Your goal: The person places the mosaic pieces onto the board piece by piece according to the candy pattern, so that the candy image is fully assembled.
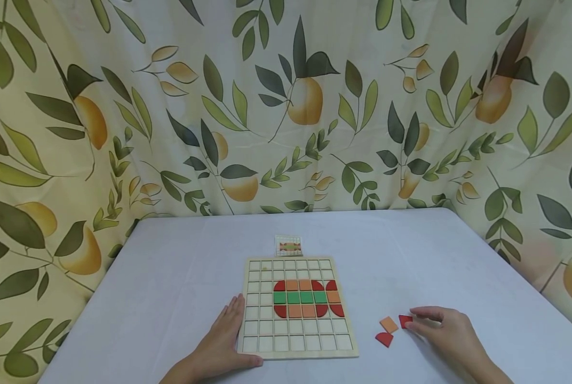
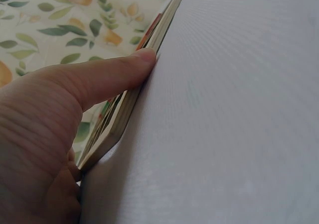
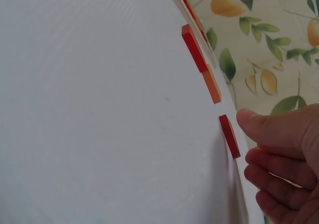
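A wooden grid board (image 1: 262, 344) lies on the table, with red rounded pieces (image 1: 280, 311), orange squares (image 1: 295, 310) and green squares (image 1: 306, 297) in its cells. My left hand (image 1: 221, 341) rests along the board's left side, fingers straight, its thumb (image 2: 119, 74) against the near edge. To the board's right, my right hand (image 1: 451, 333) is at a loose red piece (image 1: 404, 321), thumb and forefinger apart around it. In the right wrist view, that red piece (image 3: 229, 137) lies on the table beside the thumb, with no grip visible.
Left of my right hand lie a loose orange square (image 1: 389, 324) and another red rounded piece (image 1: 384, 339), nearly touching. A small pattern card (image 1: 288, 238) sits at the board's far edge. Behind the white-covered table (image 1: 180, 266) hangs a fruit-print curtain (image 1: 276, 160).
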Tool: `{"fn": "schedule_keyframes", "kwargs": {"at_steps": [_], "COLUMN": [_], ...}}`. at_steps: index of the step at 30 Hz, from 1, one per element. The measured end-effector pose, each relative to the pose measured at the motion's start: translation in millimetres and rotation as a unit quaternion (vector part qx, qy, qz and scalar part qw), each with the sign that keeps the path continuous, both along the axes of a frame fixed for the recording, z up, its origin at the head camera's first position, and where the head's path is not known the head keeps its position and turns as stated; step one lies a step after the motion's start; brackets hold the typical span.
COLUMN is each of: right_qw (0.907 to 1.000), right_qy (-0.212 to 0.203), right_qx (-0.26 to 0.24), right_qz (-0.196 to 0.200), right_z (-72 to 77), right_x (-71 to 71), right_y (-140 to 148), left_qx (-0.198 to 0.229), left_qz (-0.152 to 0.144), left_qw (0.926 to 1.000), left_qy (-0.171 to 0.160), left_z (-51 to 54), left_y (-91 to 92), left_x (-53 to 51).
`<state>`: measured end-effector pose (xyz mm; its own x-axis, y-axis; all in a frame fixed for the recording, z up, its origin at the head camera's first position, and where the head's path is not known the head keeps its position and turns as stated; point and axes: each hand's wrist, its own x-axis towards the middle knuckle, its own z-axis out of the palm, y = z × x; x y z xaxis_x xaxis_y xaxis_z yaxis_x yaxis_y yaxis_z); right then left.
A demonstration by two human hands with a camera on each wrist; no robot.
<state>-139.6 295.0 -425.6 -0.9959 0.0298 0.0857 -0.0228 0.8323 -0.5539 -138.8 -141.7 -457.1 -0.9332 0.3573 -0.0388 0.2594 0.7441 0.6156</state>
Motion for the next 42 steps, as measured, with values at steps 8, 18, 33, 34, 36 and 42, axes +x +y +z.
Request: {"fn": "schedule_keyframes", "kwargs": {"at_steps": [8,18,33,34,36,42], "right_qw": [0.9999,0.9999,0.9979,0.998,0.9983,0.9994], "right_qy": [-0.007,-0.003,0.035,0.033,0.028,0.01], "right_qx": [-0.003,0.004,0.02,0.019,0.018,0.017], "right_qz": [-0.01,0.011,0.05,0.05,0.048,0.029], "right_z": [-1.5,-2.0,-4.7,-4.6,-4.8,-4.3], "right_x": [-1.4,-4.0,-8.5,-8.8,-9.8,-11.3], "right_y": [-9,-14,-12,-12,-12,-13], "left_qx": [0.003,0.003,-0.001,-0.003,-0.004,-0.002], "left_qz": [-0.001,-0.008,-0.009,-0.008,-0.008,-0.005], "left_qw": [1.0,0.9999,0.9999,0.9999,0.9999,1.0], "left_qy": [-0.001,0.009,0.011,0.011,0.009,0.004], "left_z": [1.4,0.4,-1.9,-2.1,-2.2,-1.7], "left_y": [-0.9,-1.5,-1.9,-1.9,-1.8,-1.7], "left_x": [0.8,1.3,0.8,0.7,0.7,0.7]}}
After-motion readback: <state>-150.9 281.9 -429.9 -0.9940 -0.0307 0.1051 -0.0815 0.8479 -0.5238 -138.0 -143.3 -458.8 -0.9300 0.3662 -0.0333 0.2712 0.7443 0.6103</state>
